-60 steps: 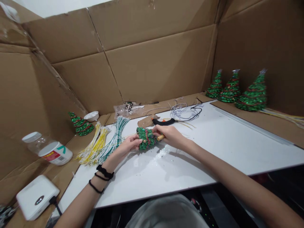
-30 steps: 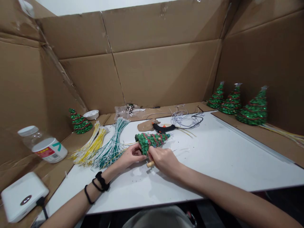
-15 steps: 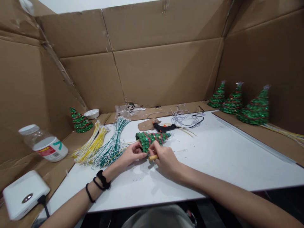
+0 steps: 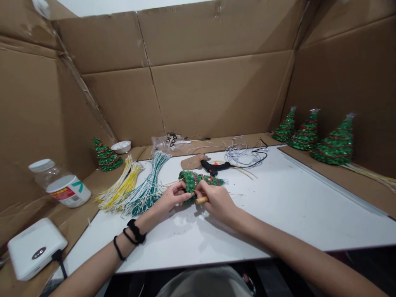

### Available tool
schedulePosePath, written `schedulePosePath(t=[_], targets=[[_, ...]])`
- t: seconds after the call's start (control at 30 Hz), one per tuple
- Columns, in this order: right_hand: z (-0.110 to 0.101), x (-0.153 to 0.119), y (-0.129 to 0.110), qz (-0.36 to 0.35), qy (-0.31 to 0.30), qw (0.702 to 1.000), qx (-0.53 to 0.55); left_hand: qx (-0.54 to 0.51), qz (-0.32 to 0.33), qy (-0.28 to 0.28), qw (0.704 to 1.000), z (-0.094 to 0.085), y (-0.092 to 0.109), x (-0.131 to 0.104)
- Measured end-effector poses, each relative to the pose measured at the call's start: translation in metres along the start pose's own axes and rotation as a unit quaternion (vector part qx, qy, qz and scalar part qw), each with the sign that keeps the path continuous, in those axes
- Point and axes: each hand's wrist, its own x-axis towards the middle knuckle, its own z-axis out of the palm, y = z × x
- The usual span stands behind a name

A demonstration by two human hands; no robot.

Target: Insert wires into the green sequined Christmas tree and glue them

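A small green Christmas tree (image 4: 193,178) with red trim lies on its side on the white board, base to the left and tip to the right. My left hand (image 4: 175,200) grips the rim of its base between thumb and fingers. Thin pale wires run out leftward from the base. At the tree's near side is my right hand (image 4: 218,202), closed, with a wooden-handled tool (image 4: 201,200) in it. The tool's working end is too small to make out. Just behind the tree rests a black glue gun (image 4: 215,166).
Bundles of yellow-white wires (image 4: 123,185) and green-white wires (image 4: 153,177) lie left of the tree. Further left are a plastic jar (image 4: 68,190), a white box (image 4: 37,248), a white bowl (image 4: 121,147) and another tree (image 4: 107,156). Finished-looking trees (image 4: 334,144) stand right. Cardboard walls (image 4: 216,90) surround the board.
The tree's base has tilted, showing more of its opening to the left. Both hands remain at the tree, with the fingers slightly shifted. The whole view has moved slightly.
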Motion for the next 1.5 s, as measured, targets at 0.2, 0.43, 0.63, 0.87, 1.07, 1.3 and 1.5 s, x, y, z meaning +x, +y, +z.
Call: schedulePosePath(t=[0.2, 0.43, 0.63, 0.87, 1.07, 1.3, 1.5], targets=[[-0.001, 0.001, -0.001, -0.042, 0.020, 0.998, -0.049, 0.012, 0.001, -0.012, 1.000, 0.003, 0.001, -0.001], [0.005, -0.001, 0.001, -0.090, 0.026, 0.992, -0.083, -0.039, -0.004, -0.036, 0.999, -0.003, 0.000, -0.001], [0.009, -0.002, 0.000, -0.087, 0.027, 0.994, -0.060, -0.043, -0.032, -0.031, 0.998, -0.004, 0.002, 0.002], [0.005, 0.002, 0.000, -0.083, -0.002, 0.994, -0.071, -0.041, -0.018, -0.024, 0.999, 0.000, -0.008, 0.007], [-0.006, 0.002, 0.001, -0.054, -0.021, 0.994, -0.088, -0.040, -0.013, 0.013, 0.999, 0.004, -0.012, 0.009], [-0.011, 0.002, 0.004, -0.040, 0.011, 0.994, -0.099, 0.034, -0.011, -0.004, 0.999, 0.002, 0.005, 0.002], [-0.005, 0.003, 0.006, -0.164, 0.036, 0.981, -0.101, 0.098, 0.003, 0.000, 0.995, -0.003, 0.007, 0.003]])
